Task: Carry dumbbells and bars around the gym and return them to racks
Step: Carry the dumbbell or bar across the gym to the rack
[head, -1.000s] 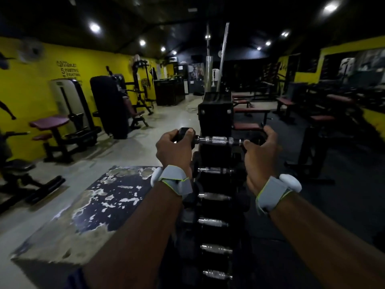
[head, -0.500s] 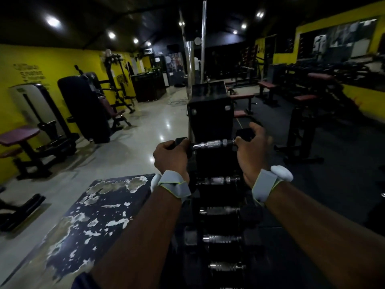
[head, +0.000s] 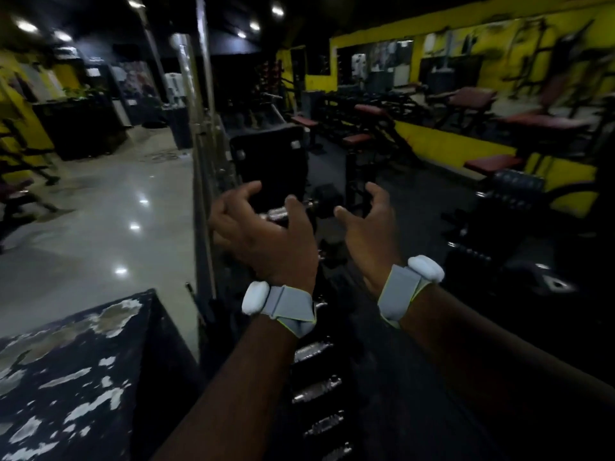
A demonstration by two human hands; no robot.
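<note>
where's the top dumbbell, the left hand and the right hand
top dumbbell (head: 328,201), head view, on its dark right end
left hand (head: 266,237), head view, on the back of the hand
right hand (head: 369,227), head view, on the back of the hand

dumbbell handle (head: 276,214): shiny metal | floor (head: 100,227): glossy | box top (head: 66,377): chipped paint, perhaps wood | wristbands (head: 289,306): matt cloth

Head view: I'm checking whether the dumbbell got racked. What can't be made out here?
1. Black dumbbell with chrome handle: head view; the left hand covers its left end, and darkness hides how it sits.
2. Black upright dumbbell rack: the left forearm and the bottom edge hide its lower tiers.
3. Red padded benches by the mirror: motion blur smears details.
</note>
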